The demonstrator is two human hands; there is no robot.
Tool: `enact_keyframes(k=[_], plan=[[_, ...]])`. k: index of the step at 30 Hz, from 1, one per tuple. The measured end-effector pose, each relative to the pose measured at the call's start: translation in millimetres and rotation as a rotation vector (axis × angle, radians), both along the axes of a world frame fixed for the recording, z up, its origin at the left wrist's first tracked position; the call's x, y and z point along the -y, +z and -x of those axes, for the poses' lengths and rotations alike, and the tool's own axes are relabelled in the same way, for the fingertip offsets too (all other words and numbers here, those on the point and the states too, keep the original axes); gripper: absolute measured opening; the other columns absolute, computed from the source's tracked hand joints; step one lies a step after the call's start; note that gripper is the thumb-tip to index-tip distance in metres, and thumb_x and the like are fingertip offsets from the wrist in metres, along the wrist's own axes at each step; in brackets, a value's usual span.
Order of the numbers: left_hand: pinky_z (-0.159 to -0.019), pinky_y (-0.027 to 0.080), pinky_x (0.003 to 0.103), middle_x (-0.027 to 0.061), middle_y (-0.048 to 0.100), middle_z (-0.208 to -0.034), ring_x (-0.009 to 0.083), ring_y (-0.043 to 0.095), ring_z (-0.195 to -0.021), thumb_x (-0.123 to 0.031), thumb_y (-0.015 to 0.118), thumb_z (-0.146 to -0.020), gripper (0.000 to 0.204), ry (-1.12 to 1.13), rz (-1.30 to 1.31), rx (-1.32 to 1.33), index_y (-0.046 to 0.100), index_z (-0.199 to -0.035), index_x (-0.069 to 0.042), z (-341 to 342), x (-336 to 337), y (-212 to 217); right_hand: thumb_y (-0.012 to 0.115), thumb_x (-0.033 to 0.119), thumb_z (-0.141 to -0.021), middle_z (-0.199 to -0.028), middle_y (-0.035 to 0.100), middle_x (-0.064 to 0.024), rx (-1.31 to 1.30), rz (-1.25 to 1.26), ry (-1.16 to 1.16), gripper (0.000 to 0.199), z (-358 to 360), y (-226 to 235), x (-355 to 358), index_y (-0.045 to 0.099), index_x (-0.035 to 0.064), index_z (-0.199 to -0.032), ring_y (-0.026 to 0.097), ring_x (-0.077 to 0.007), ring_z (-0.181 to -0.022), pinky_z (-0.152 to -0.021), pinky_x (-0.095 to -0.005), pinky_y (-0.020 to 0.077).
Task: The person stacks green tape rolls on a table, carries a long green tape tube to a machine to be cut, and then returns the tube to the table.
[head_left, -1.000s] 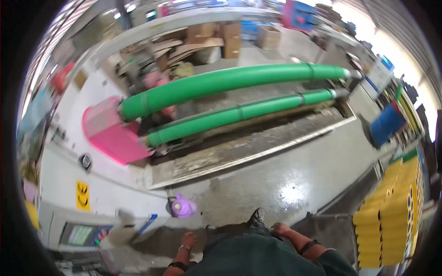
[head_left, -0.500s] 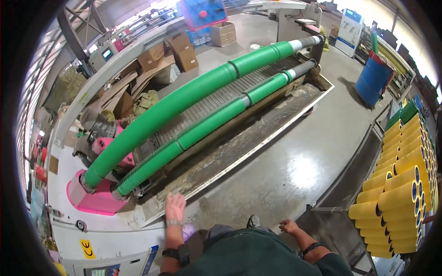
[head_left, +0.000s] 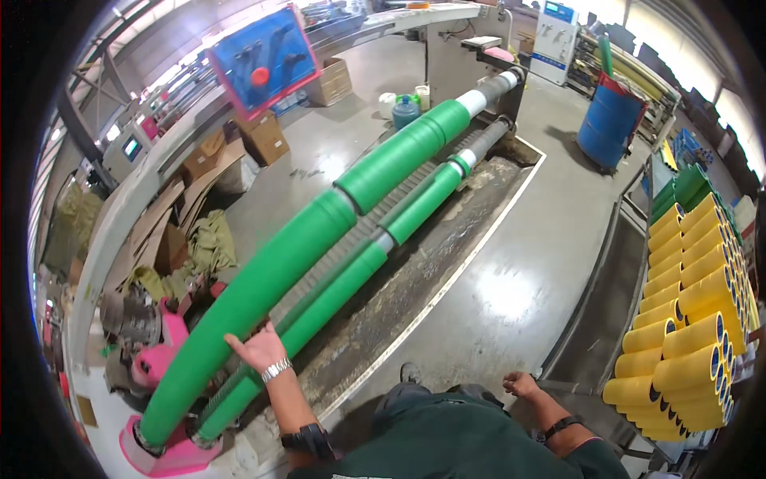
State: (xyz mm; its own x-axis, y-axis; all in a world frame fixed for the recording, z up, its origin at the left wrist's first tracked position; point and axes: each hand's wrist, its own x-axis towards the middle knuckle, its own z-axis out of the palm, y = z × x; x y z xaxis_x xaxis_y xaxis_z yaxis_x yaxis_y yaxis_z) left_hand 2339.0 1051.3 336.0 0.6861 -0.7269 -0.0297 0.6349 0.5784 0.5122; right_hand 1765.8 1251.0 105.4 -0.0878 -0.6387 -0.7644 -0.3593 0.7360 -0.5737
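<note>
My left hand [head_left: 259,349], a metal watch at its wrist, is at the near side of the large green roll [head_left: 271,279] on the upper shaft. Its thumb is spread and lies close to the roll; the other fingertips reach toward the gap below and are partly hidden. Beneath runs a thinner green roll [head_left: 339,291] on the lower shaft, split into sections with dark gaps. My right hand [head_left: 523,385] hangs low beside my body, its fingers loosely curled with nothing visible in them.
A dirty trough [head_left: 415,275] with a pale rim runs beside the rolls. Pink mounts [head_left: 171,459] hold their near ends. A blue control box [head_left: 263,64] hangs above. On the right are stacked yellow tubes [head_left: 638,363] and a blue drum [head_left: 610,128]. Cardboard [head_left: 203,172] lies at left.
My left hand has gone forward from beside the trough's near end to the large green roll. The view has shifted. My right hand still hangs at my side.
</note>
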Motion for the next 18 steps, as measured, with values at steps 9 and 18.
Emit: enact_keyframes(k=[9,18], plan=[[-0.108,0.031,0.043,0.0085,0.046,-0.142,0.0248,0.045,-0.126,-0.059,0.050,-0.090,0.072,0.083,0.029,0.004,0.041,-0.140,-0.007,37,44,7,0.068,0.019,-0.081,-0.089,0.069,-0.0119,0.027,-0.099,0.015,0.043,67,-45,92,0.060,-0.0027,-0.117,0.067,-0.0179,-0.074,-0.059,-0.0309,0.0522],[-0.104,0.039,0.049,0.0134,0.047,-0.138,0.0317,0.047,-0.124,-0.067,0.052,-0.085,0.083,0.636,-0.164,-0.029,0.041,-0.139,-0.006,45,80,19,0.064,0.016,-0.082,-0.082,0.069,-0.0108,-0.028,0.142,0.202,0.037,164,9,308,0.062,-0.0033,-0.113,0.066,-0.0176,-0.072,-0.064,-0.0307,0.0522]])
